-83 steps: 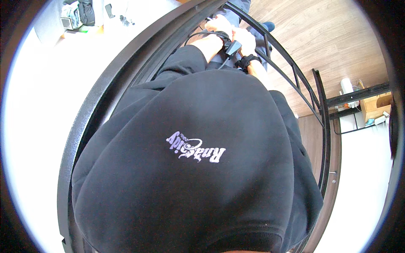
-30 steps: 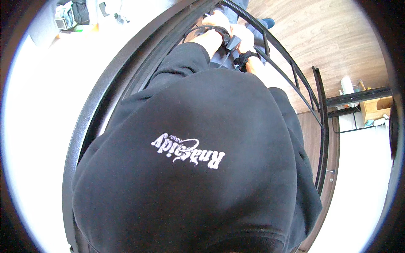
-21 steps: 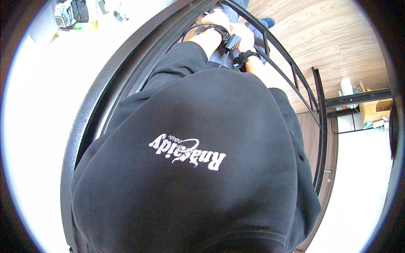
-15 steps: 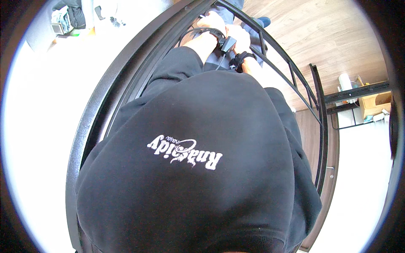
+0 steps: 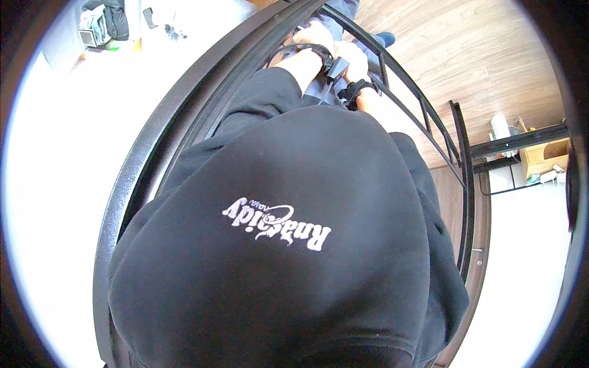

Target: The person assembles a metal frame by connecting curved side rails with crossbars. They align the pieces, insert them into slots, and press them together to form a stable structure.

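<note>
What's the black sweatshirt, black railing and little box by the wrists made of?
Black sweatshirt: soft fabric, maybe cotton; matte, with loose folds. Black railing: probably painted metal; its bars look slim and stiff. Little box: maybe smooth, hard plastic; its edges look crisp.

Left hand (image 5: 316, 36) just beside right hand (image 5: 354, 57), box (image 5: 337, 69) seemingly between them, railing (image 5: 384, 69) to their right.

Two grips (image 5: 315, 35) (image 5: 353, 56), two black wristbands (image 5: 323, 53) (image 5: 356, 93), one small black box (image 5: 337, 69), one sweatshirt (image 5: 294, 165)
</note>
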### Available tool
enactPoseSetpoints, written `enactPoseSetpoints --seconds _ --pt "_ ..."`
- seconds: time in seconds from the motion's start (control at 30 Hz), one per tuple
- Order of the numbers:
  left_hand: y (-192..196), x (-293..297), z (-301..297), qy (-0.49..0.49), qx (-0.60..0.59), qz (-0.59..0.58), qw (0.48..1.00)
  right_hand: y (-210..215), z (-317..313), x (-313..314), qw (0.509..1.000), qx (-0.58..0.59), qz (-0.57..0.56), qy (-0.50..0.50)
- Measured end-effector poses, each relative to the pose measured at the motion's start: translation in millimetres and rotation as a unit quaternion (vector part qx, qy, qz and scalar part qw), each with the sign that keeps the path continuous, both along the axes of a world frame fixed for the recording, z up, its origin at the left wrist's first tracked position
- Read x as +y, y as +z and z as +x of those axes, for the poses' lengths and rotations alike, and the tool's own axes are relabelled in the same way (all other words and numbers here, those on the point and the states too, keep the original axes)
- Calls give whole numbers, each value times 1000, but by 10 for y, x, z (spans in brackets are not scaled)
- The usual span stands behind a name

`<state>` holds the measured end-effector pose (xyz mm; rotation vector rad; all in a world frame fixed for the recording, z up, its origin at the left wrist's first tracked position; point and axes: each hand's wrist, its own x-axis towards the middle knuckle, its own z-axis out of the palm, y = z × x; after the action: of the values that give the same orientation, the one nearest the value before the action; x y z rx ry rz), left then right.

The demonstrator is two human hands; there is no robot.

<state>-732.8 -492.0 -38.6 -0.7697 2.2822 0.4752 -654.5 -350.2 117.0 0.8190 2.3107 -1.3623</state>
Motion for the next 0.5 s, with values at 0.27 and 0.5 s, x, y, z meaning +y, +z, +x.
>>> enactPoseSetpoints --seconds 0.27,0.5 --pt "14 -78 -5 -238 -27 -109 965 -85 54 -54 983 97 -93 -122" --pt "747 357 -324 -227 -73 -101 966 -137 31 -125 993 45 -73 -84"
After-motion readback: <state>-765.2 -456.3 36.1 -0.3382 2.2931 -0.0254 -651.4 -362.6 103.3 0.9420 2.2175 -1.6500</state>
